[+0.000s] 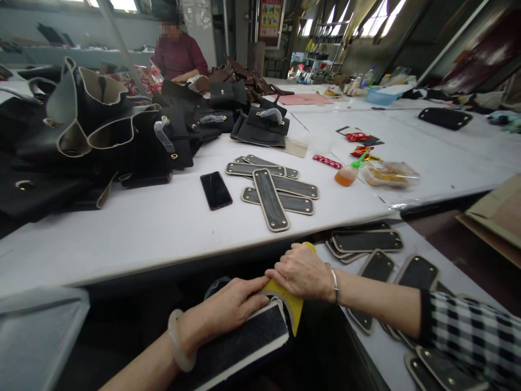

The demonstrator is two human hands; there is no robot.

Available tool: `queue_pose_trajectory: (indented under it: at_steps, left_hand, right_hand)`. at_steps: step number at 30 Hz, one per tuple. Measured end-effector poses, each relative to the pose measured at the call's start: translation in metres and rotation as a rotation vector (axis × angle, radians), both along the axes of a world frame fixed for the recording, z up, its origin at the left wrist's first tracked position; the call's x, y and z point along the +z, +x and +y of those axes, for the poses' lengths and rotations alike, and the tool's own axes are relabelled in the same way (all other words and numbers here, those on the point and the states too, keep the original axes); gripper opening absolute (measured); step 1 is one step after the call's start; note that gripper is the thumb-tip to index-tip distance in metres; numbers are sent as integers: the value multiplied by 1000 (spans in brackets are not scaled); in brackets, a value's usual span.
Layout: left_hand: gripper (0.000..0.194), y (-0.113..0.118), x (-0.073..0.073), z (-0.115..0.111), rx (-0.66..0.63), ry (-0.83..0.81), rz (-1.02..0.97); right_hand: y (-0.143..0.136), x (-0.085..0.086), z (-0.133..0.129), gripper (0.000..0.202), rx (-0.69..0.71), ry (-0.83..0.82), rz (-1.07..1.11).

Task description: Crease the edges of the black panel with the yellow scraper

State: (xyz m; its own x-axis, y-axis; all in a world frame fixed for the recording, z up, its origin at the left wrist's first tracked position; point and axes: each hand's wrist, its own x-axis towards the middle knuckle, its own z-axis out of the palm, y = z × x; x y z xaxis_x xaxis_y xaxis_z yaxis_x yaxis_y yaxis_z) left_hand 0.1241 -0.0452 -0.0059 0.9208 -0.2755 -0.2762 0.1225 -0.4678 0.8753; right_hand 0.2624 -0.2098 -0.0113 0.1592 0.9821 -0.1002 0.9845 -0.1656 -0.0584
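In the lower middle, a black leather bag piece [244, 339] with pale, raw-looking edges lies at an angle. My left hand [228, 304] rests flat on it, fingers stretched towards its far corner and the thumb a little apart. My right hand [303, 271] is closed around a yellow tool [293, 309] with a curved, pointed end, set against the piece's right edge. The tips of my left fingers meet my right hand there. What supports the piece underneath is dark and hard to make out.
On the white table [163, 233] lie black strips [271, 198] with metal studs, a phone [215, 190] and a glue bottle [348, 172]. Black bags [101, 130] fill the left. More strips [366, 240] lie at right. A person [179, 51] sits behind.
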Motion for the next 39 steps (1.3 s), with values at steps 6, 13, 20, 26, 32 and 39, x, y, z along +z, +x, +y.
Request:
queue_pose_trajectory:
  at_steps: [6, 13, 20, 26, 32, 39]
  left_hand:
    - [25, -2, -6, 0, -25, 37, -45]
    - [29, -2, -8, 1, -38, 36, -53]
    - [32, -2, -13, 1, -51, 9, -80]
    - [32, -7, -13, 0, -51, 68, -76]
    - [46, -7, -12, 0, -38, 22, -34]
    - [55, 2, -15, 4, 29, -114, 97]
  right_hand:
    - [-6, -4, -3, 53, -45, -28, -14]
    - [-13, 0, -4, 55, -103, -70, -29]
    - [-31, -2, -6, 55, -249, -120, -23]
    - [-51, 1, -12, 48, -338, -153, 3]
    - [-73, 4, -16, 57, -464, -93, 51]
    - [-73, -16, -49, 61, -609, 54, 464]
